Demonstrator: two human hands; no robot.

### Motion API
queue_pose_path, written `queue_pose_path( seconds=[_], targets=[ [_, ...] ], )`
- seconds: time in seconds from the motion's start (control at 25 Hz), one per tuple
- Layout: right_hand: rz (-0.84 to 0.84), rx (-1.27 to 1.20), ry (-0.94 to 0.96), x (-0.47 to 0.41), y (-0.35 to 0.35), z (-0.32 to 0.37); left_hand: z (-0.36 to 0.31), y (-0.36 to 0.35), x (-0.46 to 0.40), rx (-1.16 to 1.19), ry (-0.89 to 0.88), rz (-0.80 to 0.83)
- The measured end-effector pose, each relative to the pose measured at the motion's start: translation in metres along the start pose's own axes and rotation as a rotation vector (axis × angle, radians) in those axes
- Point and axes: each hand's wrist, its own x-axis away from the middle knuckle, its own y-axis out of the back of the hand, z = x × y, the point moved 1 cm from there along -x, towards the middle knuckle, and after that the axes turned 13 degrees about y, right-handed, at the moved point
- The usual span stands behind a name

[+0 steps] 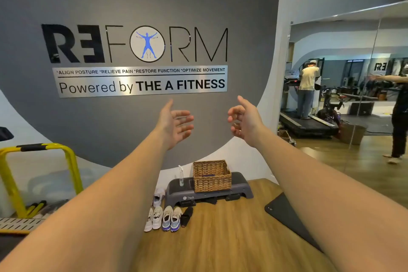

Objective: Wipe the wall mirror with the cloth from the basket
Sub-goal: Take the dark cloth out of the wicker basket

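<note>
Far ahead on a dark grey step platform [240, 185] sat the woven wicker basket [212, 176]; the wall mirror [348, 86] hung right. Left hand [174, 122] and right hand [245, 120] were raised, fingers loosely spread, grasping nothing.

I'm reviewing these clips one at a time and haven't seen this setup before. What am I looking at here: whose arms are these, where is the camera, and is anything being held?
There is no machine here: a person wears a wide-angle camera on the head, so this single picture looks forward and down along their own bare arms. The left hand and right hand are raised in front of a grey wall with a gym sign, fingers loosely spread, holding nothing. On the wooden floor below, a dark step platform carries a wicker basket and a clear spray bottle. Something dark lies inside the basket, too hidden to identify. Several shoes sit in front of the platform. The wall mirror is to the right, reflecting the gym and other people. No wiping has begun.
</note>
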Motion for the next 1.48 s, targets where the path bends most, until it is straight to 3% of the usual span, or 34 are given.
queue_pose_path(
  seconds=[0.28, 0.64, 1.2, 1.48],
  targets=[
    [0.015, 0.133, 0.047, -0.100, 0.024, -0.042, -0.006, -0.019, -0.117, -0.090, 0.035, 0.031],
    [0.093, 0.265, 0.062, -0.303, 0.047, -0.100, -0.045, -0.054, -0.318, -0.214, 0.017, -0.077],
    [0.094, 0.537, 0.099, -0.650, 0.041, -0.278, -0.095, -0.057, -0.725, -0.419, 0.029, -0.071],
    [0.095, 0.608, 0.068, -0.821, 0.064, -0.409, -0.060, -0.067, -0.938, -0.441, 0.146, -0.076]
  ],
)
